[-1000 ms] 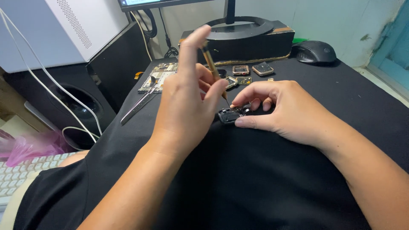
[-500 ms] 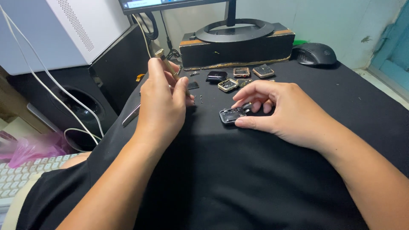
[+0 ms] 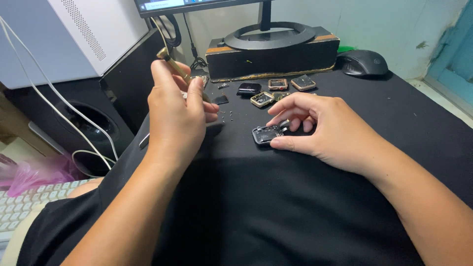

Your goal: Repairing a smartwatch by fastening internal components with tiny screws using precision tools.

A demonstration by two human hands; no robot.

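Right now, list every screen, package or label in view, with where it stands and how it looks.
Monitor: top edge, above a round black stand; only a strip of lit screen shows.
Pink plastic bag: lower left, crumpled, beside a white keyboard.
Small opened device: on the black mat, under the right hand; dark rounded square.
Similar small square cases: in a cluster before the stand, dark or gold-rimmed.
No labels can be made out.

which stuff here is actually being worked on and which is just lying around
In hand: opened watch case pinned by the right hand; brass-handled tool gripped in the left hand.

Lying about: other watch cases, mouse, monitor stand, keyboard.
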